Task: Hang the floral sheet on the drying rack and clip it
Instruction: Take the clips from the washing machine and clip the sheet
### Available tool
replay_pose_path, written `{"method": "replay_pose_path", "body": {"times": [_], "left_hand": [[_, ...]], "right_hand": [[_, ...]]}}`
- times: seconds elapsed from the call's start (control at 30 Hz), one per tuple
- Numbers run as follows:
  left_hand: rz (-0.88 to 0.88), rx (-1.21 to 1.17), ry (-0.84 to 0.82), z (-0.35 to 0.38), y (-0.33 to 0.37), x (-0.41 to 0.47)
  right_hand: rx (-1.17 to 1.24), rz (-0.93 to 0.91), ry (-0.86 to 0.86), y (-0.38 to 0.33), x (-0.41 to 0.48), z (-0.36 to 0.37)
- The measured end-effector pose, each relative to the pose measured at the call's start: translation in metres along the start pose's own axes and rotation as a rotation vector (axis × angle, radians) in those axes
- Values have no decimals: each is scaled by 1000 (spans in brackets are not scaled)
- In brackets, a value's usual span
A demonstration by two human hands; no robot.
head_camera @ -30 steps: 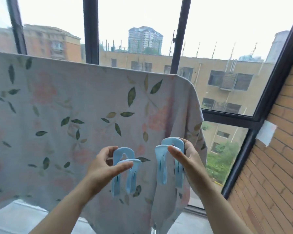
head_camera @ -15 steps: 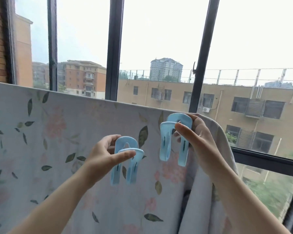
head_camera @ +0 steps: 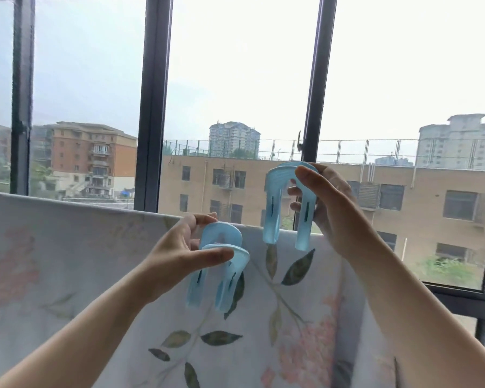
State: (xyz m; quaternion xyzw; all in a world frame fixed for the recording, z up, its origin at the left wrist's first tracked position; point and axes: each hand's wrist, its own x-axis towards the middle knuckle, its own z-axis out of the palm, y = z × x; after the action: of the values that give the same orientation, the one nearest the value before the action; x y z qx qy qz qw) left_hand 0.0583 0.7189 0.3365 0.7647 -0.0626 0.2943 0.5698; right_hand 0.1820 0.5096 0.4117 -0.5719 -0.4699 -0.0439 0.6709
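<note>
The floral sheet (head_camera: 67,261), pale with pink flowers and green leaves, hangs over a rail that it hides; its top edge runs across the lower half of the view. My left hand (head_camera: 177,247) grips two light blue U-shaped clips (head_camera: 221,264) stacked together, in front of the sheet just below its top edge. My right hand (head_camera: 331,208) holds two more blue U-shaped clips (head_camera: 277,200) with their legs pointing down, the tips level with the sheet's top edge near its right end.
Behind the sheet stand tall windows with dark frames (head_camera: 151,107), one upright (head_camera: 314,102) right behind the right hand. A dark sill and frame (head_camera: 459,301) run along the lower right. Buildings lie outside.
Both hands have risen with their clips. The right-hand clips went from in front of the sheet to above its top edge. The view has tilted upward.
</note>
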Motion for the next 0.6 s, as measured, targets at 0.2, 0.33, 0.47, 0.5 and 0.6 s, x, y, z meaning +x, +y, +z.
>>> {"method": "replay_pose_path", "body": {"times": [0.2,0.33,0.47,0.5,0.6], "left_hand": [[44,20,-9,-1,-15,16],[56,15,-14,-3,-23,17],[60,12,1,-2,-23,18],[59,11,2,-1,-23,18],[59,9,-4,1,-22,19]], "right_hand": [[54,4,23,10,22,-4],[104,-18,34,16,32,-8],[190,-45,48,17,39,-11],[196,-56,51,17,40,-11],[185,-75,52,18,43,-10]]}}
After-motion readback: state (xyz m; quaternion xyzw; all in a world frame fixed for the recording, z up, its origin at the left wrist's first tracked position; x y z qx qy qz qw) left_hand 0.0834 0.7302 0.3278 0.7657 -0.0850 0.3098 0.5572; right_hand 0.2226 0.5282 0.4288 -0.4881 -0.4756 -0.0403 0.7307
